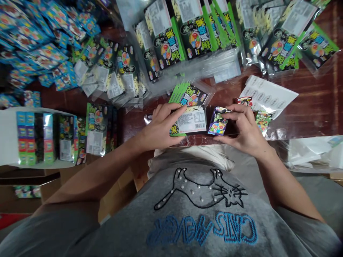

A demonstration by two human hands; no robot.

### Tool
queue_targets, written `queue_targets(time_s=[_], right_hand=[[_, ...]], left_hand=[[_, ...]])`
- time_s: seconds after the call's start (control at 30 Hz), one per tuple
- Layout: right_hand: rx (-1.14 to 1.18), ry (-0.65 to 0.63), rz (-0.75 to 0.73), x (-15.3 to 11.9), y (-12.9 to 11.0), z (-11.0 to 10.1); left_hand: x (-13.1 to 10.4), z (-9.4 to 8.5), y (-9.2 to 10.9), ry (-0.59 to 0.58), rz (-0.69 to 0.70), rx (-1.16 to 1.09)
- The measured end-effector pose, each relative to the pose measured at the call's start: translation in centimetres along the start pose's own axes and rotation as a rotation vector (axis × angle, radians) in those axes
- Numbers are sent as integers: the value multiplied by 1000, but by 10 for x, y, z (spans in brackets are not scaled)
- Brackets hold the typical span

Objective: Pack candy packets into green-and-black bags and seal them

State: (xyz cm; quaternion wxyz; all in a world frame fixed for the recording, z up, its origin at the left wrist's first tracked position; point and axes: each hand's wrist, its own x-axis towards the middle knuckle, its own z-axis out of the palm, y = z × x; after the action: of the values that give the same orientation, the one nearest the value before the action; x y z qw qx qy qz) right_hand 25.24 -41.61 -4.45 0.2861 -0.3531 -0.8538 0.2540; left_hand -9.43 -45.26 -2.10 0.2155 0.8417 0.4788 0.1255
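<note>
Near the table's front edge, my left hand (pixel 163 125) is closed around the left end of a black-and-green packet (pixel 191 120), whose white label with a barcode faces up. My right hand (pixel 245 130) pinches a small purple candy box (pixel 217 121) between thumb and fingers, just right of the packet's open-looking end. Under and beyond the packet lies a fan of green-edged packets (pixel 191 93). A small red box (pixel 244 102) and a small green box (pixel 263 120) lie beside my right hand, partly on a white sticker sheet (pixel 270 94).
Blue packets (pixel 40 46) are heaped at the back left. Several black-and-green packets (pixel 197 34) stand in rows along the back. At the left, a white tray (pixel 8 137) holds stacked coloured boxes (pixel 26 139). White plastic material (pixel 308 151) lies by the front right edge.
</note>
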Motion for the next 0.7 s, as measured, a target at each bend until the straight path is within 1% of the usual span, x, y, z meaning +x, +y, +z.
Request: queue_targets(time_s=[0.13,0.2,0.23,0.33,0.47,0.57,0.63,0.7], right_hand=[[-116,154,137,-4,-6,0],[-138,171,178,-6,-9,1],[-126,156,165,-8,-10,1],[-34,81,51,-12,-15,2],[30,-97,-79,-18,-25,7],[72,-211,-127,-19,-29,8],[53,-214,-105,-19,-19,-2],[-76,-179,-37,-17,2,-22]], left_hand=[[0,-2,5,-18,-8,20],[0,-1,8,-24,-17,8],[0,-1,9,-22,-22,2],[-1,1,12,-18,-18,-4],[1,4,17,-62,76,-16],[5,9,20,-52,111,-22],[8,11,20,-38,94,-4],[10,11,18,-48,58,24]])
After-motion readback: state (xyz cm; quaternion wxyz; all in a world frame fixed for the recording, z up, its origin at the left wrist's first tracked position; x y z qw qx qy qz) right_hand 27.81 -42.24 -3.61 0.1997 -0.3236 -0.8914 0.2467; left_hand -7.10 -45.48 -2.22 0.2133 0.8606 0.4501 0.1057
